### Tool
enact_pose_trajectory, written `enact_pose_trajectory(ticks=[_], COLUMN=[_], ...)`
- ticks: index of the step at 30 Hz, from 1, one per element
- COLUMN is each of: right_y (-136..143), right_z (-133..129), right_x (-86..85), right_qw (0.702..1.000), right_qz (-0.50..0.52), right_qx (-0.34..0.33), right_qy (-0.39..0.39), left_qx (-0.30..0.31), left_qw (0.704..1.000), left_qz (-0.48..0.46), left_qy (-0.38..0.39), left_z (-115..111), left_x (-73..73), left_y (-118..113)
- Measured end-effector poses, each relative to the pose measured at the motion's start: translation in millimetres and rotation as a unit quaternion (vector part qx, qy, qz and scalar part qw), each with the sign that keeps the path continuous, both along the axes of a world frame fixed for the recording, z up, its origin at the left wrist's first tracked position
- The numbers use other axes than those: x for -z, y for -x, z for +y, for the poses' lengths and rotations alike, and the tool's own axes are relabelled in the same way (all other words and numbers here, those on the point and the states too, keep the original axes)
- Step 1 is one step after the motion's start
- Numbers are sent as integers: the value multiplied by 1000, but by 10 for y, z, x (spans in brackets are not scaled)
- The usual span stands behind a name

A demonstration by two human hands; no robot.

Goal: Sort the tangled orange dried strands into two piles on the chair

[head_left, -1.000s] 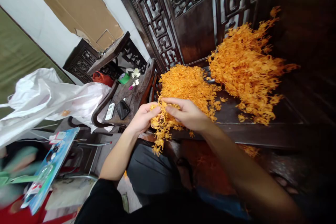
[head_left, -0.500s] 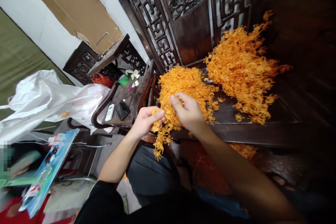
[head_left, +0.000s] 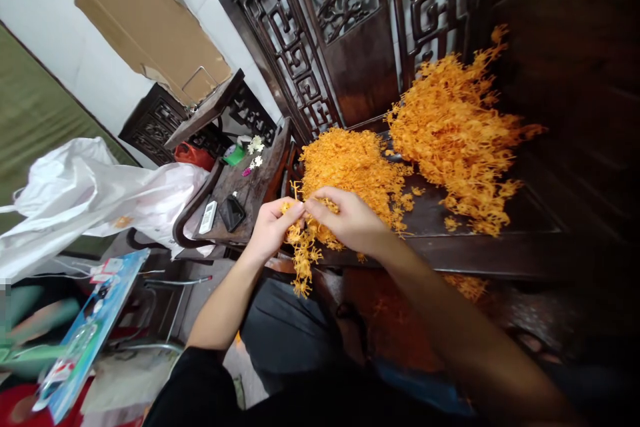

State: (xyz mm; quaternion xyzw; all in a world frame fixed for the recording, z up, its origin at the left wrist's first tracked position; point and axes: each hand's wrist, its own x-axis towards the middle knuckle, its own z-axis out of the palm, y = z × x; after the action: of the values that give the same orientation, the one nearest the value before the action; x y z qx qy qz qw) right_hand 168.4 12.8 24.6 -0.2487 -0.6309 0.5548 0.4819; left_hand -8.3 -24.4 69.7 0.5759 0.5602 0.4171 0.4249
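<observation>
My left hand (head_left: 273,230) is closed around an orange plastic flower sprig (head_left: 303,265), whose branched, spidery tips hang below the fingers. A thin orange stem sticks up above the thumb. My right hand (head_left: 353,219) pinches at the same sprig, its fingertips meeting the left thumb; the exact spot gripped is hidden by the fingers. Just behind the hands lies a heap of small orange plastic flower pieces (head_left: 345,157) on the dark wooden bench (head_left: 530,213). A taller, looser pile of orange sprigs (head_left: 455,133) stands to its right.
On the bench's left end lie a black phone (head_left: 232,212), a white remote-like object (head_left: 208,217), green tape (head_left: 234,154) and pale flower pieces (head_left: 256,144). White plastic bags (head_left: 100,180) hang at left. A carved wooden backrest (head_left: 360,73) rises behind. Another person's arm (head_left: 43,320) is at lower left.
My right hand has moved left and slightly down, so its fingertips now meet my left hand's. The hanging sprig has shifted slightly, and a stem now shows above the left thumb.
</observation>
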Motion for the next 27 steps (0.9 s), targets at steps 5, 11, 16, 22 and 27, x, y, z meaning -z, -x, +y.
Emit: enact_pose_trajectory(ticks=[5, 11, 16, 22, 27], right_y=[-131, -307, -227, -122, 59], right_z=[260, 485, 318, 109, 16], right_x=[138, 235, 197, 47, 85], right_qw=[979, 963, 976, 986, 972], right_qz=[101, 186, 152, -21, -56], right_qx=[156, 101, 104, 146, 176], right_qy=[83, 164, 118, -82, -145], left_qx=[31, -4, 18, 39, 61], left_qw=[999, 998, 987, 990, 992], left_qz=[-3, -31, -115, -100, -83], left_qy=[40, 57, 112, 91, 73], left_z=[-84, -43, 55, 45, 3], left_x=[-68, -7, -11, 4, 29], left_y=[2, 12, -59, -104, -162])
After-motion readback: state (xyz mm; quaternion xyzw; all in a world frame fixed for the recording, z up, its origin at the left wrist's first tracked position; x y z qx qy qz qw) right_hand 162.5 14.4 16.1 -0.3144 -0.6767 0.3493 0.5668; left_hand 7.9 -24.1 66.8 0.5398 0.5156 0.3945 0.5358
